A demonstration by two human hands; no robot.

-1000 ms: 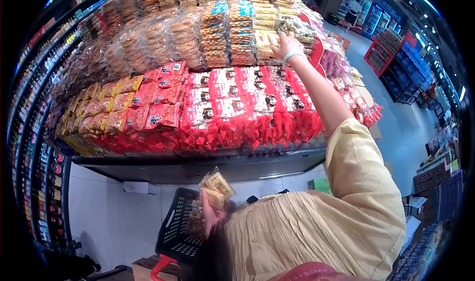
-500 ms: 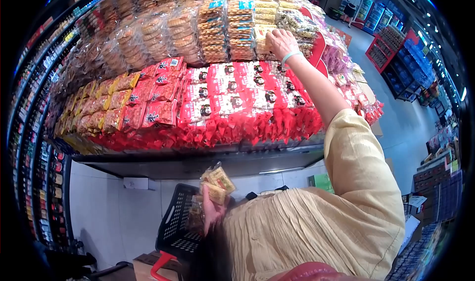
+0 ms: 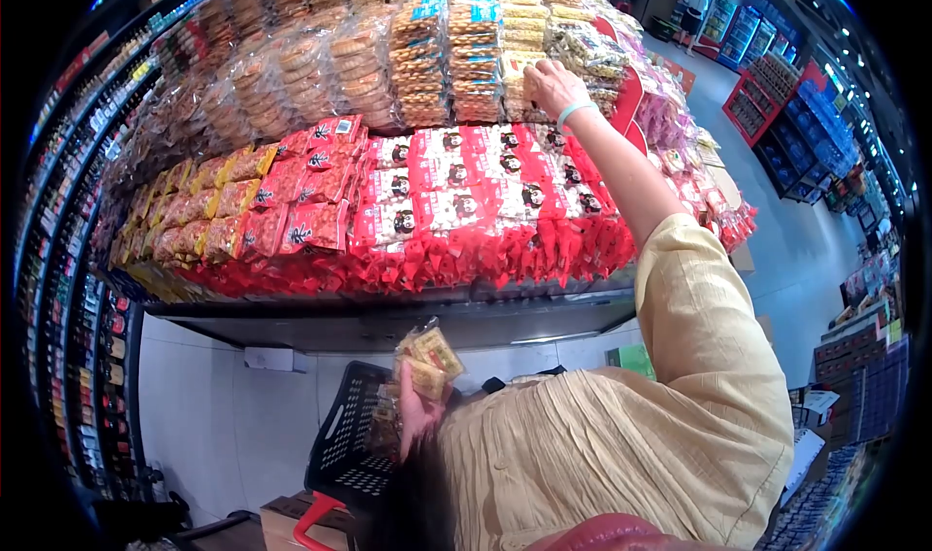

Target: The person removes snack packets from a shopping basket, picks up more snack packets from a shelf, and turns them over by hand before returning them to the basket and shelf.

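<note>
My left hand (image 3: pixel 419 413) is low in front of my body, closed around clear-wrapped packets of pale yellow snack cakes (image 3: pixel 429 359). They are above the rim of a black shopping basket (image 3: pixel 335 423) with a red handle. My right hand (image 3: pixel 560 89), with a pale band at the wrist, reaches across the display to a stack of yellow wrapped snack cakes (image 3: pixel 520 64). Its fingers are curled over the stack's right edge, closed on a packet there; the fingertips are partly hidden. Beside that stack stand tall piles of blue-labelled snack packets (image 3: pixel 476 56).
Red-and-white bags (image 3: pixel 451 177) fill the display's front, with red bags (image 3: pixel 316 197) and yellow bags (image 3: pixel 238 197) at left. A red divider (image 3: pixel 626 100) stands right of my hand. Shelves (image 3: pixel 58 260) line the left side. A white box (image 3: pixel 275 359) lies on the floor.
The display has shifted very slightly in view. Both hands stay at practically the same places, the left with its packets and the right at the yellow stack.
</note>
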